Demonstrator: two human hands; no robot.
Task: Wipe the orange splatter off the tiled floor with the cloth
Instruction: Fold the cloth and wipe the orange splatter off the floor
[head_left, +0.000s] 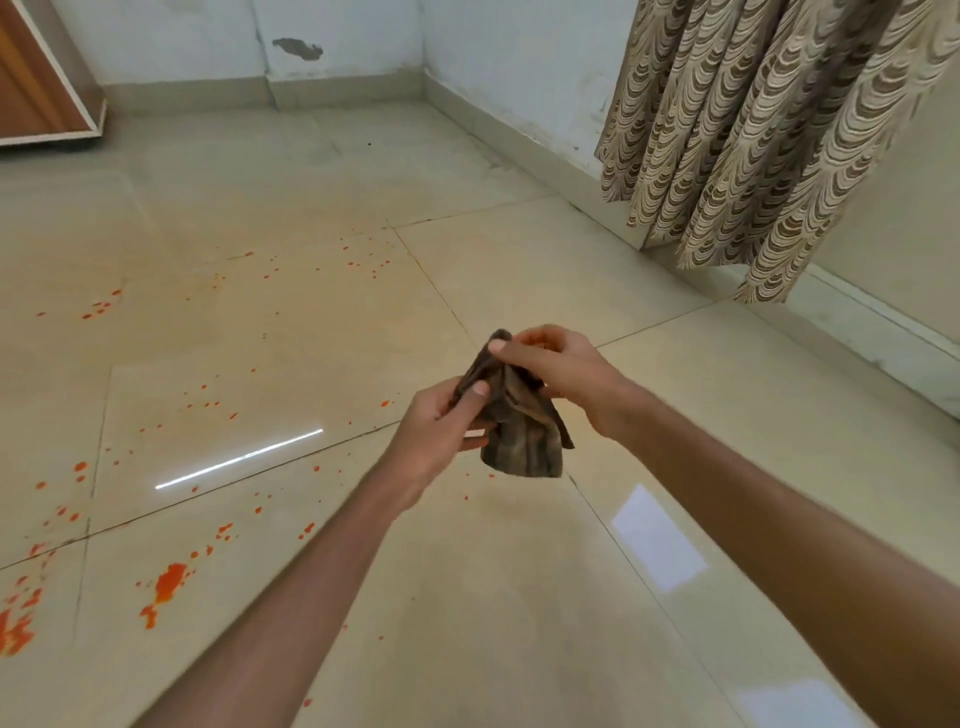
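A small brown striped cloth (524, 441) hangs in the air in front of me, held by both hands above the floor. My left hand (441, 431) grips its left edge with thumb on top. My right hand (550, 364) pinches its upper corner. Orange splatter (169, 584) dots the cream tiled floor (519, 597) to the left, with the biggest blotch at the lower left, more at the far left edge (18, 618), and fine spots farther off (363, 260).
A patterned beige-brown curtain (769, 130) hangs at the right along the white wall. A wooden door or cabinet (36, 78) stands at the top left. The wall's skirting runs along the far and right sides of the floor.
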